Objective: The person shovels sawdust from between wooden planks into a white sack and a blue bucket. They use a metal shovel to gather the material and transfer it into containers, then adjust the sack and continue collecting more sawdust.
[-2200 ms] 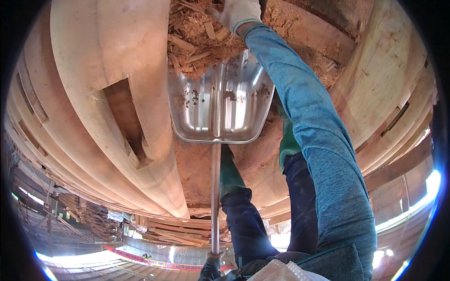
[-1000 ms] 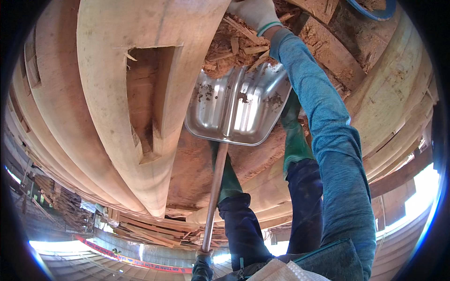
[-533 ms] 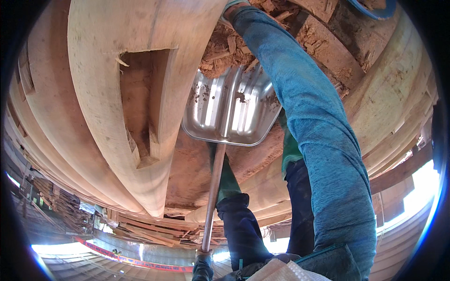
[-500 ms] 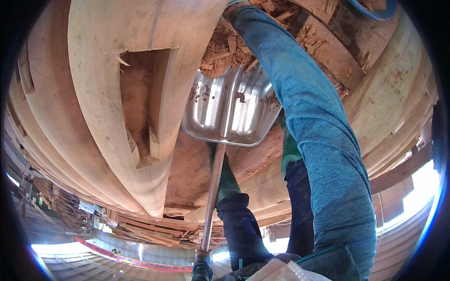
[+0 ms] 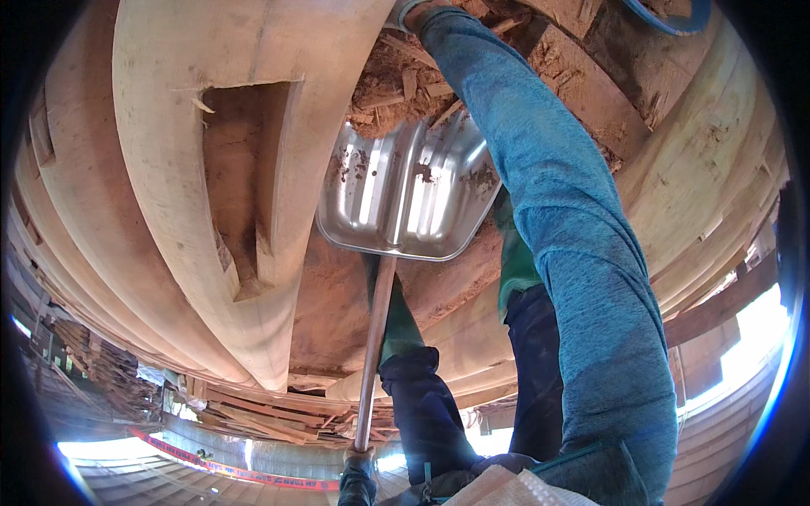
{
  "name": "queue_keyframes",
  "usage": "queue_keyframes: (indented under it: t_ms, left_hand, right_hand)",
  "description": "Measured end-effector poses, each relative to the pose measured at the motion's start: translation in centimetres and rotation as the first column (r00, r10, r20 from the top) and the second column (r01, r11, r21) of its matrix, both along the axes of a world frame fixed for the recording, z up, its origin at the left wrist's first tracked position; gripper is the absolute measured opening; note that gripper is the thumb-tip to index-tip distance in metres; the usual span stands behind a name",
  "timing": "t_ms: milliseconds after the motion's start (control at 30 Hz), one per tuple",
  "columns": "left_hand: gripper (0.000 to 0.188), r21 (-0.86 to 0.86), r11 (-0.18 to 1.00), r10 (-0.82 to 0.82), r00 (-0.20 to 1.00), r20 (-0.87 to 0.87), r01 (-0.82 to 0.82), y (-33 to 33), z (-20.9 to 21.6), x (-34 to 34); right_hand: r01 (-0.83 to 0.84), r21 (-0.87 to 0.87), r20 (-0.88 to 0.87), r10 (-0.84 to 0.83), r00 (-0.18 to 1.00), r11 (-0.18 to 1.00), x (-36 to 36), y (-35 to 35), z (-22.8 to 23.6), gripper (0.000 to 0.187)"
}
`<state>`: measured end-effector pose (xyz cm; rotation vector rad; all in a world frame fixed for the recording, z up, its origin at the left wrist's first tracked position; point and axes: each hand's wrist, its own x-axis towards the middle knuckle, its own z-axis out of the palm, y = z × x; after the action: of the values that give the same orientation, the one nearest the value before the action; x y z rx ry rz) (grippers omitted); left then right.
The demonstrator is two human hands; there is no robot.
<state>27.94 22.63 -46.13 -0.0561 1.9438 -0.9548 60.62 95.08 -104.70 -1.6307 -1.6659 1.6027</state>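
Observation:
My left hand (image 5: 359, 458), low in the head view, is closed round the end of a shovel's wooden handle (image 5: 376, 354). The shovel's broad, shiny metal blade (image 5: 403, 221) lies in the middle, with brown crumbs stuck on it. Its far edge meets a heap of brown wood chips and scraps (image 5: 390, 101). My right arm, in a blue sleeve, stretches past the blade to the top edge. There my right hand (image 5: 407, 13) is mostly cut off beside the heap, and its fingers are hidden.
A large pale timber (image 5: 169, 185) with a rectangular slot stands left of the shovel, with more curved timbers beyond. Long timbers (image 5: 717, 169) lie at right. My legs in dark trousers and green boots (image 5: 521, 253) stand below the blade. A blue hose-like loop (image 5: 675, 21) is at upper right.
The whole view has shifted slightly, so the shovel and the timbers sit a little further left. The right hand stays beside the heap and the left stays on the handle.

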Motion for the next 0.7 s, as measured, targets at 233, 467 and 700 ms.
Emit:
queue_keyframes:
  t_ms: [233, 467, 700]
  left_hand:
    - [0.044, -0.009, 1.000, 0.019, 1.000, 0.002, -0.019, -1.6, -0.3, -1.3]
    - [0.047, -0.059, 0.998, -0.017, 1.000, 0.006, 0.017, -2.5, -0.7, -0.5]
    - [0.038, 0.078, 0.993, -0.091, 0.995, 0.027, 0.089, -3.0, -2.1, -0.6]
  right_hand:
    - [-0.434, -0.158, 0.627, 0.429, 0.650, 0.887, 0.8, -7.9, 7.6, 0.069]
    - [-0.459, 0.020, 0.422, 0.408, 0.809, 0.888, 1.7, -18.7, 11.6, 0.076]
    - [-0.260, 0.250, 0.817, -0.058, 0.574, 0.933, 6.6, -3.3, 6.5, 0.033]
